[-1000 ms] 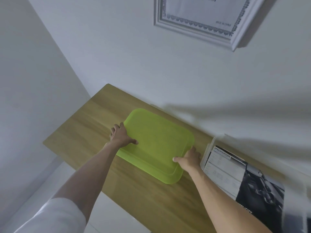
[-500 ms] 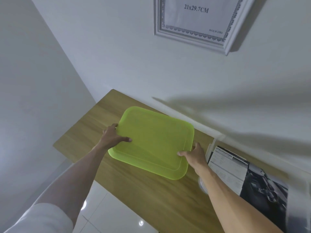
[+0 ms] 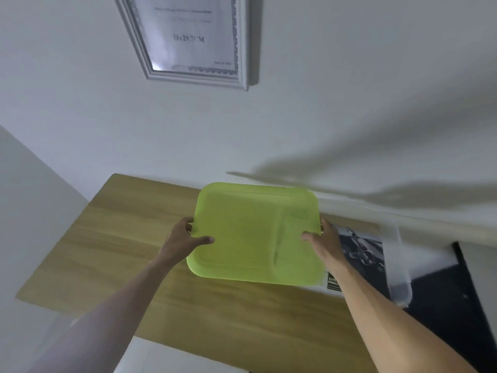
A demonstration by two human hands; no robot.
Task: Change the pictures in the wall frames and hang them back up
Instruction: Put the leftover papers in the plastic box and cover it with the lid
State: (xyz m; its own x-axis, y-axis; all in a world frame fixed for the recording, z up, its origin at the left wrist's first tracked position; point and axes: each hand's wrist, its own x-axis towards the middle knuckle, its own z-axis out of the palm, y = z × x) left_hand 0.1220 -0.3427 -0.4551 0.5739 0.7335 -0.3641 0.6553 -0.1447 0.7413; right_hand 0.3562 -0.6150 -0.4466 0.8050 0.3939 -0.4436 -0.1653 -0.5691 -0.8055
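Observation:
A lime-green plastic lid point(image 3: 255, 232) is held above the wooden table point(image 3: 139, 238). My left hand point(image 3: 183, 238) grips its left edge, thumb on top. My right hand point(image 3: 322, 240) grips its right edge the same way. Under the lid's right side lies a clear plastic box point(image 3: 398, 265) with a printed picture point(image 3: 360, 251) of dark machinery in it; the lid hides part of it. A white ornate wall frame point(image 3: 193, 39) hangs on the wall above, holding a sheet marked 21x29.7CM.
The table stands against the white wall point(image 3: 349, 90), in a corner with a side wall at the left. A dark object point(image 3: 457, 292) sits at the right beyond the box. White floor tiles point(image 3: 150, 356) show below the table's front edge.
Both hands have lifted the green lid off the table and carried it to the right, over the clear box. The view has swung so the wall frame now appears upper left.

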